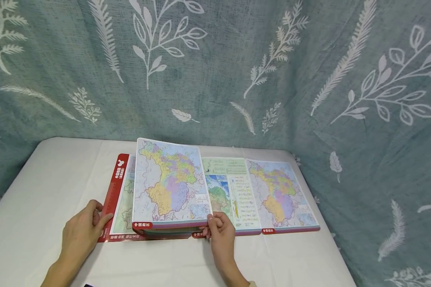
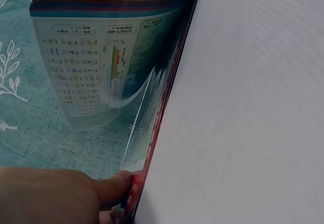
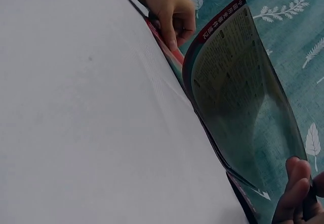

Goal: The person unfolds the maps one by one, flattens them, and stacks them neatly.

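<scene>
A laminated folding map (image 1: 255,199) lies spread along the table, with several coloured map panels and a red border strip. One raised panel (image 1: 169,183) stands over the left part, partly hiding the panels beneath. My right hand (image 1: 220,233) pinches its lower right corner between thumb and fingers. In the right wrist view this panel (image 3: 233,77) curves up, dense print on its underside. At the left end, my left hand (image 1: 82,227) presses its thumb on the red strip (image 1: 111,199). The left wrist view shows that thumb (image 2: 114,186) on the red corner.
A white cloth covers the table (image 1: 291,259). Behind it and at the right hangs a green curtain (image 1: 215,71) with white leaf prints. A small dark object (image 1: 88,285) shows at the bottom edge, left of centre.
</scene>
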The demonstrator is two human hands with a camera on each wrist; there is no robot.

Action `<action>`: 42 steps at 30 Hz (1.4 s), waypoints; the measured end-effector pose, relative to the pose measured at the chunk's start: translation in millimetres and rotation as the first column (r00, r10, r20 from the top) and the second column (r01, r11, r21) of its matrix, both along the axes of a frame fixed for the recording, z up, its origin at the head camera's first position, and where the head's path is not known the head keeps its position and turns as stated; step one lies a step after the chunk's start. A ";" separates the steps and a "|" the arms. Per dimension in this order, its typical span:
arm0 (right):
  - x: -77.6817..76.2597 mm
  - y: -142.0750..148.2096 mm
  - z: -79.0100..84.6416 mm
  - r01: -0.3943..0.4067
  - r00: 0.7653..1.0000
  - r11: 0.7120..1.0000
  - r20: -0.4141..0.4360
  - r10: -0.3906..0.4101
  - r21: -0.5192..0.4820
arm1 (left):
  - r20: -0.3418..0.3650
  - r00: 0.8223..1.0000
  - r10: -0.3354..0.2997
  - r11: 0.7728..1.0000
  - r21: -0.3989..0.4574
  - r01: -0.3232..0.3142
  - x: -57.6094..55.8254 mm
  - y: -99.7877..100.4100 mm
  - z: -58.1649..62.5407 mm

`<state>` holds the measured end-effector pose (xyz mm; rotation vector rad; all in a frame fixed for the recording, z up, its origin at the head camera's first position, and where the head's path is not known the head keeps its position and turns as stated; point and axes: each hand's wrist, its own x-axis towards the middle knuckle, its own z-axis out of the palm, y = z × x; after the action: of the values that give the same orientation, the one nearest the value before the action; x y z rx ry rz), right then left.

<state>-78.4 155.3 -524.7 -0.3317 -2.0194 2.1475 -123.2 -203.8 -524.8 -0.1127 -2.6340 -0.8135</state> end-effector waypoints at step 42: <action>5.4 47.1 18.9 0.127 0.992 0.951 -0.052 -0.117 0.283 | 0.025 1.000 -0.003 1.000 -0.024 0.004 0.4 1.4 0.1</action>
<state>-73.0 202.5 -505.9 -0.3624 -2.1883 1.7466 -122.7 -202.4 -524.7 -0.1145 -2.6681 -0.7894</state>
